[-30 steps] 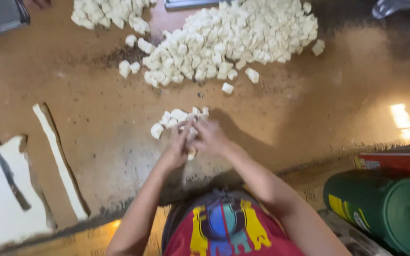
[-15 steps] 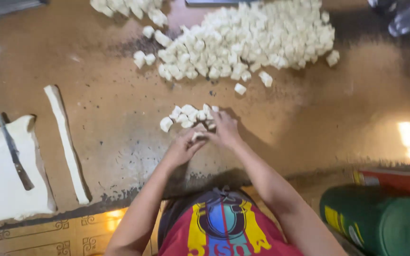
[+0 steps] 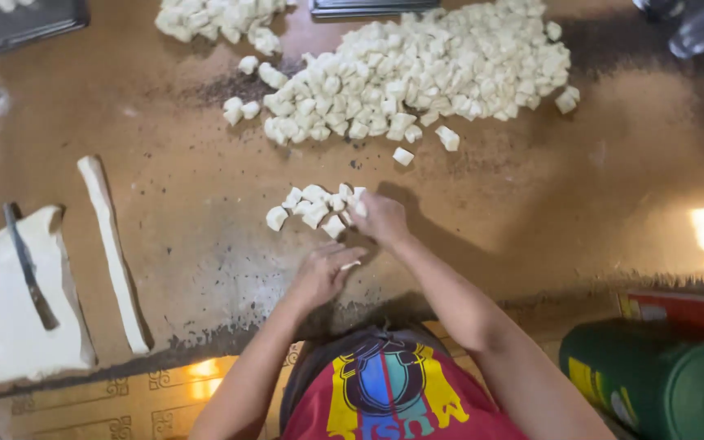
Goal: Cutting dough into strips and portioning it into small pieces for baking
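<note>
White dough pieces (image 3: 319,205) lay in a small heap beside the right hand (image 3: 380,218), which had moved up from the left hand (image 3: 319,273). Left fingers pinched a dough bit (image 3: 350,265); right fingers curled at the heap, their grip unclear.

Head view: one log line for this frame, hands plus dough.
left hand: holds small dough piece | right hand: on small pile of dough cubes | big heap beyond | dough strip at left
</note>
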